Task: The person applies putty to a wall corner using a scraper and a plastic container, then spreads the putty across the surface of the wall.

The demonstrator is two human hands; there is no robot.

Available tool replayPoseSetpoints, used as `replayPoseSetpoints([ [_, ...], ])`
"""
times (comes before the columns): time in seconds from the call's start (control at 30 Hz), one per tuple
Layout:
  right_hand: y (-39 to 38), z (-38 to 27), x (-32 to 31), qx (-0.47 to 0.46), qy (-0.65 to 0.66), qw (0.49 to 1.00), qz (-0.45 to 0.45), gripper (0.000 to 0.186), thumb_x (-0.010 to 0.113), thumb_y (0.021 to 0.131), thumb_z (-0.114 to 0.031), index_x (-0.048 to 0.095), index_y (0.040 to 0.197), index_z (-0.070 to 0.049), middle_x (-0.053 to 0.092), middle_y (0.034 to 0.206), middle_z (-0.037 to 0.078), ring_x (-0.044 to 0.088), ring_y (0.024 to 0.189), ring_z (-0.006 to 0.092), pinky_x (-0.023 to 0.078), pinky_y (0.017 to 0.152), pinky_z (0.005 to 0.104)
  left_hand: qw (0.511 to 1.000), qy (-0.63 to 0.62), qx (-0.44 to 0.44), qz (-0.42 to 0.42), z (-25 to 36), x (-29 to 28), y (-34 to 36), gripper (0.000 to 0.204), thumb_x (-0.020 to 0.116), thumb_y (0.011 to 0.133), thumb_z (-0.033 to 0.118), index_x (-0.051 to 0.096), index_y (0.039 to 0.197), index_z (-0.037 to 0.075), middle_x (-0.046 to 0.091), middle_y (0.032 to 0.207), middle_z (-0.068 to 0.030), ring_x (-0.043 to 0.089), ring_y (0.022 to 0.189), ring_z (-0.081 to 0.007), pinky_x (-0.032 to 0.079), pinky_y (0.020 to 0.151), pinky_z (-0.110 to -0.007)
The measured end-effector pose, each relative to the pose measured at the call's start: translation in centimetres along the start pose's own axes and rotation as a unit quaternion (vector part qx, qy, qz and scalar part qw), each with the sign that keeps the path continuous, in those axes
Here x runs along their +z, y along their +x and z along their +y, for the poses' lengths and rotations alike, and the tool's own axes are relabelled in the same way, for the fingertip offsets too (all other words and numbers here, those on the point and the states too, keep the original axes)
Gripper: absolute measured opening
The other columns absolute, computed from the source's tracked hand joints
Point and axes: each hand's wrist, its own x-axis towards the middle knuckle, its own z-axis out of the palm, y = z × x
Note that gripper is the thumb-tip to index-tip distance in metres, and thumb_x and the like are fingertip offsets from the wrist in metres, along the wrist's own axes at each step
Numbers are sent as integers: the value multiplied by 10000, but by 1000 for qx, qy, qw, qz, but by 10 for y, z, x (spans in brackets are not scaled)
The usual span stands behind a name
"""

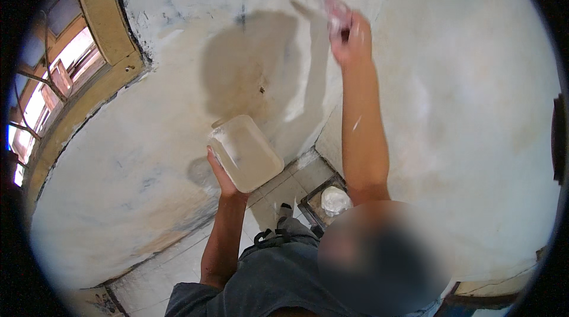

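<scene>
plastering step, we judge: right hand (351,37) closed on a putty knife (314,10) against the wall (462,92), left hand (220,175) gripping the putty-loaded board (246,152) below; next, reload from board.

Left hand (222,178) under tray (246,152) — right hand (351,37) higher, on wall (474,80); window (44,89) far left.

A pale patchy wall (450,80) is being lit by daylight from a wooden-framed window (53,86) left of the hands; tiled floor (178,269) below.
</scene>
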Motion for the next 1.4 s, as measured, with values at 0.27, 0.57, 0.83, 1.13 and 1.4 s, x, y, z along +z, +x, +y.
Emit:
replayPoseSetpoints([
  [0.27, -118, 108, -50, 296, -6, 940, 171, 121, 469, 894, -129, 571, 851, -81, 592, 785, 33, 552, 662, 136, 462, 548, 260, 1000, 19, -13, -8, -2, 12, -1, 701, 228, 952, 637, 429, 1384, 123, 536, 1290, -82, 541, 1151, -261, 466, 961, -434],
  [0.57, 7, -34, 107, 137, 61, 986, 73, 123, 547, 828, -115, 501, 721, -74, 536, 712, 43, 548, 642, 178, 438, 523, 255, 999, -8, -11, -42, 1, -2, -1, 689, 296, 940, 646, 424, 1389, 139, 531, 1306, -95, 535, 1178, -271, 471, 970, -452],
  [0.83, -61, 2, 14, 117, 84, 988, 57, 140, 470, 833, -113, 587, 814, -39, 574, 765, 46, 537, 694, 138, 425, 555, 241, 999, -24, -11, -25, -3, 8, -2, 695, 253, 947, 645, 429, 1390, 140, 547, 1289, -75, 546, 1155, -259, 459, 981, -434],
  [1.13, -89, 97, 37, 238, 70, 966, 68, 69, 549, 852, -141, 574, 853, -76, 594, 808, 54, 546, 686, 136, 438, 553, 289, 998, -5, 10, -63, -2, 1, -4, 656, 277, 956, 610, 423, 1391, 142, 529, 1315, -95, 529, 1184, -277, 452, 988, -445],
  [1.4, 1, -42, 77, 67, 4, 998, 2, 104, 522, 827, -89, 536, 733, -47, 587, 766, 67, 561, 700, 173, 475, 617, 262, 999, -37, 3, -9, -1, -9, -3, 676, 292, 945, 636, 440, 1375, 136, 546, 1284, -85, 547, 1152, -260, 471, 967, -434],
])
